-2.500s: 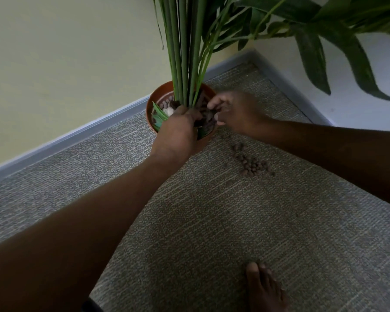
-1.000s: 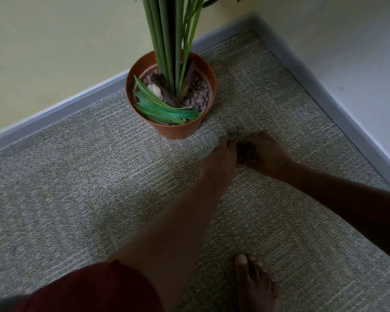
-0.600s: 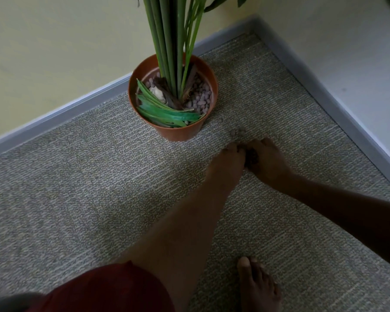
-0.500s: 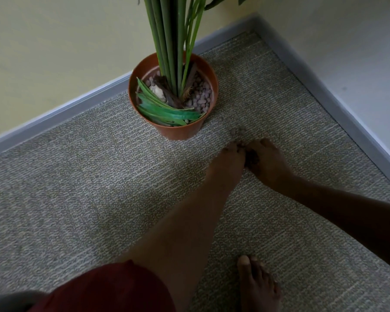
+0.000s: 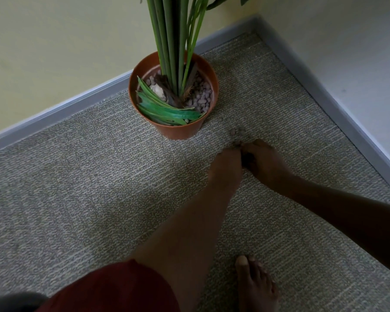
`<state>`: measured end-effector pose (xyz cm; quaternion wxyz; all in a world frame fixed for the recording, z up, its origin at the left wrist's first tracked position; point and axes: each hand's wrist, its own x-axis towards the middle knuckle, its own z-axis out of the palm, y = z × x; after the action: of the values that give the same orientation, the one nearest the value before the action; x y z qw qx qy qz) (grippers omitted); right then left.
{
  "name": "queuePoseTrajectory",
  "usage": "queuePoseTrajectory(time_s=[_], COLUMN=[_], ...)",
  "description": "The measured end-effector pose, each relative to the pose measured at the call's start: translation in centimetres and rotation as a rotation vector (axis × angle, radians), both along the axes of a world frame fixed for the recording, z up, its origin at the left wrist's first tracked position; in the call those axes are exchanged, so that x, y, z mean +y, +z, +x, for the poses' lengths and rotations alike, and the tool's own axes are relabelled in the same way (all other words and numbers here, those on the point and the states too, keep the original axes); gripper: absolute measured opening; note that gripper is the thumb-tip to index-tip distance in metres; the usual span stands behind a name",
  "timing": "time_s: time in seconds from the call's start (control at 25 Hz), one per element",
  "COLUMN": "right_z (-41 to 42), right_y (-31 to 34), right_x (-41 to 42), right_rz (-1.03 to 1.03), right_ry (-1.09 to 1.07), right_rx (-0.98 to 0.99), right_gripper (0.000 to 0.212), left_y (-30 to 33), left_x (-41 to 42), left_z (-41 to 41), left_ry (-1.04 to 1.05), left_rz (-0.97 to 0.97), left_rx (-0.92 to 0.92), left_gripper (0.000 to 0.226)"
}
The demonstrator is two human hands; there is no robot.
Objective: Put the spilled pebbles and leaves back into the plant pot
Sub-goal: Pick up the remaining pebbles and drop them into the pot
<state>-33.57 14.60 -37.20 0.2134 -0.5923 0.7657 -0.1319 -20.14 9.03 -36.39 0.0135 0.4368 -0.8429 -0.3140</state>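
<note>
A terracotta plant pot [image 5: 180, 131] stands on the carpet near the wall, with tall green stems [image 5: 173, 41] rising from it. Loose green leaves [image 5: 167, 111] lie on its front-left side and brown pebbles [image 5: 203, 95] fill its right side. My left hand [image 5: 225, 167] and my right hand [image 5: 266, 163] rest on the carpet to the right of the pot. Their fingertips meet, cupped around a small heap of dark pebbles [image 5: 245, 157]. A few spilled pebbles [image 5: 236, 131] lie just beyond my fingertips.
Grey carpet [image 5: 99, 176] covers the floor. A grey skirting board [image 5: 54, 111] runs behind the pot and meets a second one [image 5: 324, 104] on the right in a corner. My bare foot [image 5: 254, 284] is planted near the bottom of the view.
Both hands have left the pot and come down to the carpet on its right. Over the last second they have drawn closer together around the pebbles.
</note>
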Motion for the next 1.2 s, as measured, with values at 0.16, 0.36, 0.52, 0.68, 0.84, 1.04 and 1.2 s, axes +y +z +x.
queuePoseTrajectory(time_s=[0.16,0.36,0.52,0.68,0.84,1.04,1.2], right_z=[0.0,-0.1,0.6,1.0,1.8,3.6,6.1], right_y=[-0.3,-0.2,2.0,3.5,6.5,11.9,13.6], right_x=[-0.1,-0.5,-0.9,-1.3,-2.3,-5.4,-9.2], right_rz=[-0.028,-0.092,-0.191,-0.193,-0.230,-0.309,-0.328], right_ry=[-0.004,-0.002,0.014,0.007,0.017,-0.023,0.023], right_rx=[0.007,-0.013,-0.091,-0.149,-0.187,-0.277,-0.300], right_gripper=[0.019,0.010,0.011,0.012,0.012,0.011,0.012], left_y=[-0.7,-0.9,0.3,2.4,6.4,12.5,13.6], left_x=[-0.5,-1.1,-2.1,-2.6,-3.6,-7.0,-9.0], left_z=[-0.3,-0.4,-0.3,0.9,2.5,5.4,8.7], left_ry=[0.046,0.073,0.070,0.067,-0.024,-0.044,0.095], left_rz=[0.060,0.100,0.111,0.085,0.000,-0.071,-0.050], left_rx=[-0.003,0.025,0.043,0.058,0.097,0.132,0.257], left_gripper=[0.027,0.021,0.022,0.026,0.019,0.007,0.008])
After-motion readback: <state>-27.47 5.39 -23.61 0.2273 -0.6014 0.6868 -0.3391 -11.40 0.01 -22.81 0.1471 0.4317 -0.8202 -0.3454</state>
